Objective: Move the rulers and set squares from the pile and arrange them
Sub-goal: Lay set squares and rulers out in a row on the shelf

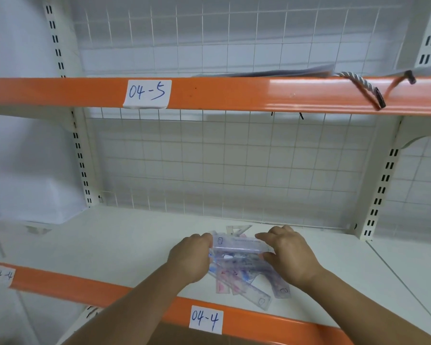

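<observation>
Hands: apart; my left hand [190,257] and right hand [290,255] each pinch one end of a clear ruler bundle [239,245], count unclear.
Pile: the pile [249,280] lies fanned on the shelf [135,242], just under my hands and towards me.
Set square: one set square [238,229] lies just beyond my hands.
Risk 1: slick plastic; I judge an uneven squeeze lets the bundle shear and spill.
Risk 2: my wrists may brush the fan towards the front edge.

Both hands [192,257] [288,255] hold a ruler [239,245] above the pile [249,277].
</observation>
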`<state>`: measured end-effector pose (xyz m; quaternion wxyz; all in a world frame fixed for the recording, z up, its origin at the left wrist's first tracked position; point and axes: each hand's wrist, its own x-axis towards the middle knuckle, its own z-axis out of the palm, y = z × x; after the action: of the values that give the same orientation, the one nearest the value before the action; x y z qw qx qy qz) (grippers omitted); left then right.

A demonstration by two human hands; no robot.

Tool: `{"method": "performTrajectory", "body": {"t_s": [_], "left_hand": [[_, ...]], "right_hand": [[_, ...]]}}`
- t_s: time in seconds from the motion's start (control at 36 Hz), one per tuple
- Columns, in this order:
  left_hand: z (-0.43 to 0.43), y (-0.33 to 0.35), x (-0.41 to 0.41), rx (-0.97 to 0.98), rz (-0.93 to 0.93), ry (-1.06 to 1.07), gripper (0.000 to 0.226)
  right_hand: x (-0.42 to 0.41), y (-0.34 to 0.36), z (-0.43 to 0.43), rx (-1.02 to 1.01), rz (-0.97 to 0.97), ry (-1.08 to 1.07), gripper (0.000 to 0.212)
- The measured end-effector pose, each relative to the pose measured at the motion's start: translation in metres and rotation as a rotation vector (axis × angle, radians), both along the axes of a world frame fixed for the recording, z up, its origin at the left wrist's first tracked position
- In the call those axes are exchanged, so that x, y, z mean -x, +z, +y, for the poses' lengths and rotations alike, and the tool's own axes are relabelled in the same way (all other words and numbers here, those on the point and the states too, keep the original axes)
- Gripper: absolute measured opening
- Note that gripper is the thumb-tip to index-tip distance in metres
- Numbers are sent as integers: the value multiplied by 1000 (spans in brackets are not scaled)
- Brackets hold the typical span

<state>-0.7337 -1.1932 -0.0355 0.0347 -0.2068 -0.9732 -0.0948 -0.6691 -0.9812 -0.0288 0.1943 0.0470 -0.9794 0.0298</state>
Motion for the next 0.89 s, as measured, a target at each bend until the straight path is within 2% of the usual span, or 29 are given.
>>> {"method": "performTrajectory", "body": {"t_s": [0.14,0.56,0.89], "left_hand": [[3,-3,-1,59,74,-50,27],[23,-13,-10,34,32,-231,25],[56,-7,-33,41,63,-279,24]], "right_hand": [[-7,-3,1,10,-7,-19,42],[-50,-12,12,42,-58,-187,43],[-85,-8,38,42,-61,-295,41]]}}
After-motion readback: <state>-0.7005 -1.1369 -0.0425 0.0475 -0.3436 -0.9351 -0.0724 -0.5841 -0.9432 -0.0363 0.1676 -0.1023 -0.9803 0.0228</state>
